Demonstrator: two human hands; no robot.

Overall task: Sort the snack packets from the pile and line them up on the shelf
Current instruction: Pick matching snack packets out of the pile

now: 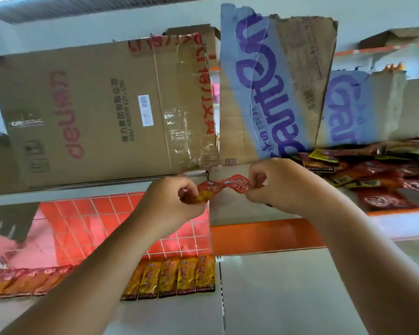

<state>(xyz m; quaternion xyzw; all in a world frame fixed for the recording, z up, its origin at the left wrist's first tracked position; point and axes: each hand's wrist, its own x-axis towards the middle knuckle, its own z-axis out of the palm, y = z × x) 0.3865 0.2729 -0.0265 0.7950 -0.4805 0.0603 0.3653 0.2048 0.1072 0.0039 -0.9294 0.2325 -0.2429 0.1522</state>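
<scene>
The left grip [179,199] and the right grip [273,187] are each pinching one end of a crinkled red snack packet [224,186], holding it stretched between them in front of a taped cardboard box [94,112]. A pile of red and yellow packets [373,175] is lying on the upper shelf [228,213] to the right, beneath blue-printed cardboard [271,93]. Below, yellow packets [179,278] are lying side by side in a row on the lower shelf [300,298], with reddish packets [22,282] lining up further left.
</scene>
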